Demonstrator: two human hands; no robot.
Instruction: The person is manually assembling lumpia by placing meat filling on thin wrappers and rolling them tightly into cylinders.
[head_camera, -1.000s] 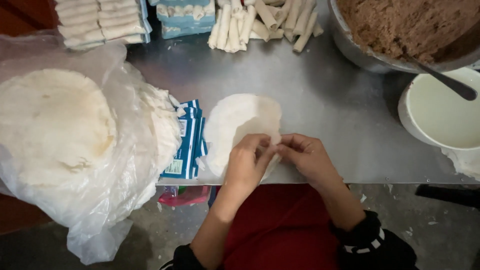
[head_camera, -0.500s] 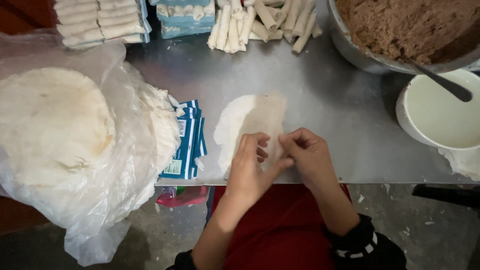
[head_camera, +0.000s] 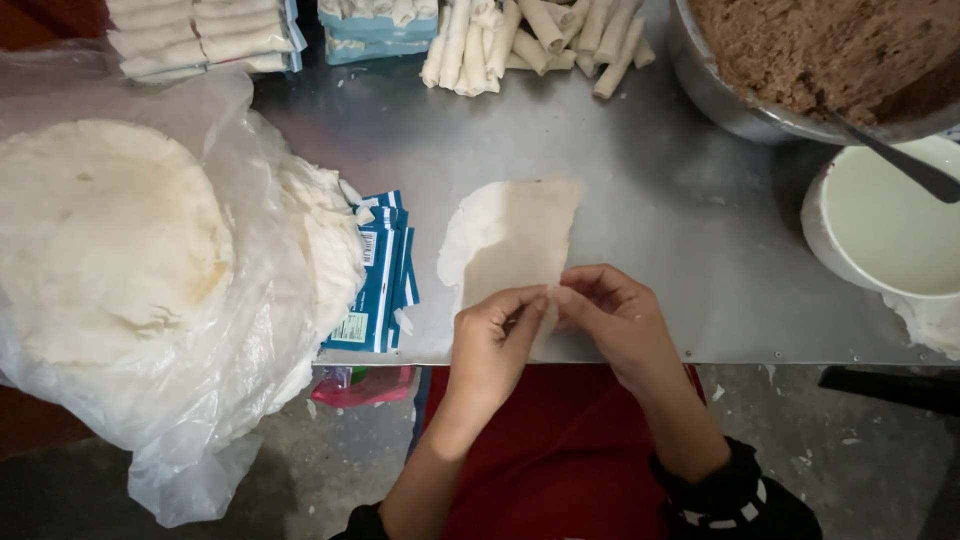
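Observation:
A thin pale wrapper sheet (head_camera: 510, 240) lies on the metal table (head_camera: 660, 230), its sides folded inward into a tall strip. My left hand (head_camera: 495, 345) and my right hand (head_camera: 615, 325) meet at its near end, fingertips pinching the wrapper's lower edge close to the table's front edge. What lies under the fold is hidden.
A big stack of round wrappers (head_camera: 100, 240) sits in clear plastic at the left. Blue packets (head_camera: 380, 280) lie beside it. Rolled spring rolls (head_camera: 530, 40) lie at the back. A metal bowl of brown filling (head_camera: 820, 50) and a white bowl of liquid (head_camera: 890, 220) stand at the right.
The round wrapper now has its sides folded in, forming a narrower strip. Both hands have drawn back to its near end.

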